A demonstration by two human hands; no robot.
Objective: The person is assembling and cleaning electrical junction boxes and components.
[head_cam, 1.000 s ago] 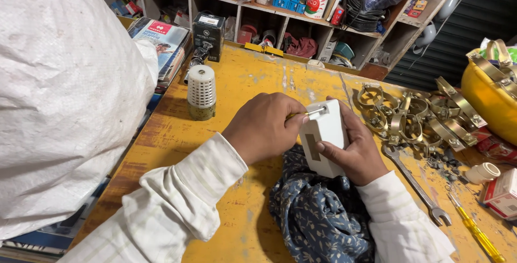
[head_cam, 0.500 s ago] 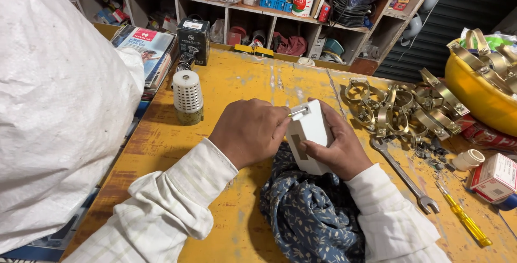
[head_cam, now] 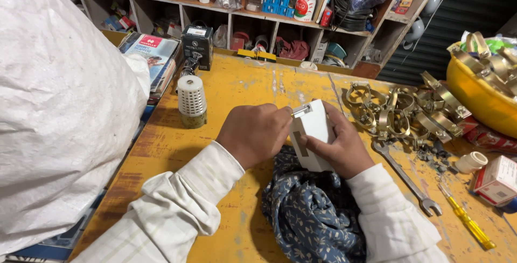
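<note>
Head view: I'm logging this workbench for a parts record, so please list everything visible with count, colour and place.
White box: one, white, held at bench centre.
Metal piece: one, silver, at the box's top corner.
Patterned cloth: one, blue, under the hands.
Perforated cap: one, white, left of the hands.
Metal clamps: many, brass-coloured, piled at right.
Spanner: one, silver, right of the cloth.
Screwdriver: one, yellow handle, far right.
Bowl: one, yellow, right edge, holding clamps.
Sack: one, white, left.
Bench: one, yellow.
Left hand: pinching the metal piece.
Right hand: holding the box.
</note>
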